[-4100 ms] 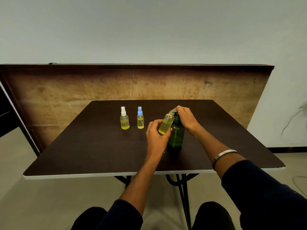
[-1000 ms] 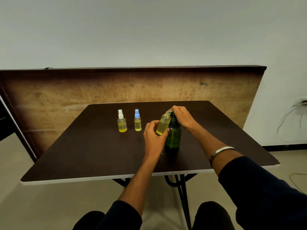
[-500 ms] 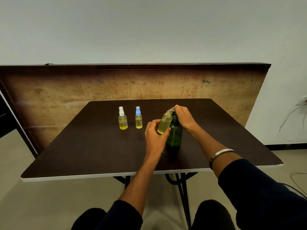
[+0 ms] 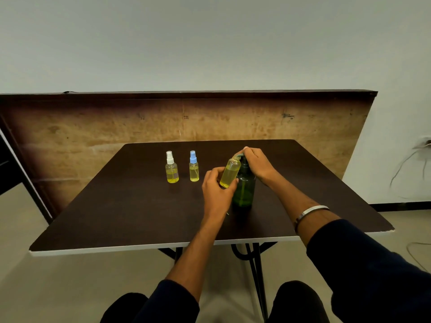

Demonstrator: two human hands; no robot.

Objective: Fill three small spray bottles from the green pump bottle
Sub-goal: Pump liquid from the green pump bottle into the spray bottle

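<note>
Three small spray bottles and one green pump bottle (image 4: 243, 190) on the dark table (image 4: 130, 213). Two of the small ones stand upright side by side, slightly apart, toward the far edge and left of centre: a white-capped bottle (image 4: 172, 167) and a blue-capped bottle (image 4: 194, 166), both holding yellow liquid. The third, an uncapped small bottle (image 4: 229, 173), is off the surface, tilted, its mouth up against the pump spout; it looks mostly full of yellow liquid.

Left hand (image 4: 215, 188) grips that uncapped bottle around its lower part, fingers curled about it. Right hand (image 4: 257, 164) sits on top of the pump head, fingers bent over it (the head itself is mostly hidden under the hand, only a bit of spout shows). A metal bracelet (image 4: 311, 212) is on the right wrist; dark sleeves on both arms.

The pump bottle stands upright about mid-table, a little right of centre, well back from the near edge. Open surface: a broad strip along the near edge, the whole left side out to the left corners, and the right side out to the right edge. The far edge runs close to a brown board (image 4: 93, 127) standing upright behind the table. A cable (image 4: 405, 166) hangs on the wall beyond the right edge.
</note>
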